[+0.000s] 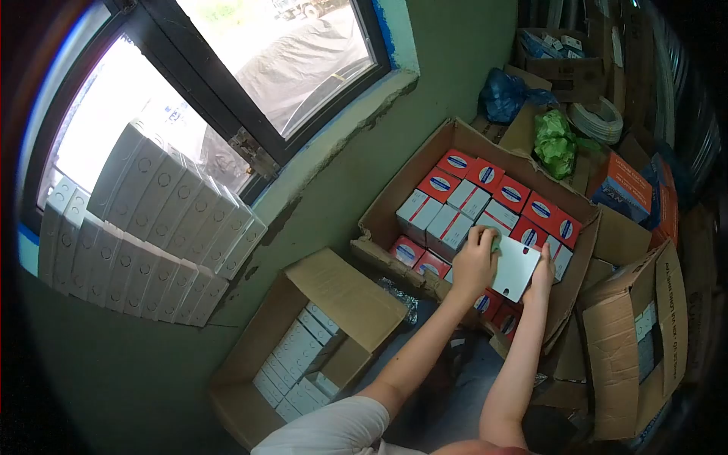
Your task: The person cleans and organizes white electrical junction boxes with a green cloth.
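A flat white plate [513, 271] with small notches and rounded corners is tilted above the large open carton. My right hand [539, 279] grips the plate along its right edge, thumb and fingers on either side. At the plate's left edge, my left hand [475, 262] is closed with bent fingers; a small greenish piece [496, 244] shows at its fingertips, too small to name. Beneath both hands, the large carton [369, 226] holds several red boxes [438, 184] and grey-white boxes [418, 213] with red stripes. The hands and plate hide some of them.
A smaller open carton [246, 341] of white boxes stands at the lower left. White switch boxes [163, 193] are stacked on the windowsill. Another open carton [614, 341], a green bag [556, 142], a blue bag [504, 95] and a cable coil [597, 121] crowd the right side.
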Demonstrator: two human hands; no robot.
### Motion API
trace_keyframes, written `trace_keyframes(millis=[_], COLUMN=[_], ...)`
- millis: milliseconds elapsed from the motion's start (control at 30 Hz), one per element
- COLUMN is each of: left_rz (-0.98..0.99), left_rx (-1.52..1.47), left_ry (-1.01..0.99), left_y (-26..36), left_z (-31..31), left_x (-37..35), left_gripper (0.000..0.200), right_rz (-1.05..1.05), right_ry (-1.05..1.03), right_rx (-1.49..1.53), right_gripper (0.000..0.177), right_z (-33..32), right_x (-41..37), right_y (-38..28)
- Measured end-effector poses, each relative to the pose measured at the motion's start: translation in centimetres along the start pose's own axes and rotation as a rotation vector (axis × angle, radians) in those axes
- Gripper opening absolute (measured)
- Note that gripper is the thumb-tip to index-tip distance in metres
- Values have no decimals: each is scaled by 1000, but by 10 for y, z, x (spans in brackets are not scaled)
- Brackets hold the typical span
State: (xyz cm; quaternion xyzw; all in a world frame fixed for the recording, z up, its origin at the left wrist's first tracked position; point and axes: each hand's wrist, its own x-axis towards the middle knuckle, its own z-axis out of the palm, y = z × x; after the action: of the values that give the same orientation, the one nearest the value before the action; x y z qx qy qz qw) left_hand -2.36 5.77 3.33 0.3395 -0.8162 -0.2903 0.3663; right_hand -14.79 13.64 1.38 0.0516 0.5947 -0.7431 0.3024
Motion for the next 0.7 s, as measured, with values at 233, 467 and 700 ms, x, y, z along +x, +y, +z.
trace_keyframes(millis=[233,467,700], left_rz=[65,-93,293], left_rx=[69,-5,-178], left_ry=[-136,-57,-81], left_y=[-7,-15,14], left_z=[5,-3,18], left_x=[-7,1,-18], left_gripper=[28,25,36], right_rz=[-17,97,126], right_ry=[174,55,-48], right_rx=[341,416,811], right_gripper=[59,57,48], right_z=[-3,-11,-17], right_x=[-5,6,8], right_y=[-14,-5,-8])
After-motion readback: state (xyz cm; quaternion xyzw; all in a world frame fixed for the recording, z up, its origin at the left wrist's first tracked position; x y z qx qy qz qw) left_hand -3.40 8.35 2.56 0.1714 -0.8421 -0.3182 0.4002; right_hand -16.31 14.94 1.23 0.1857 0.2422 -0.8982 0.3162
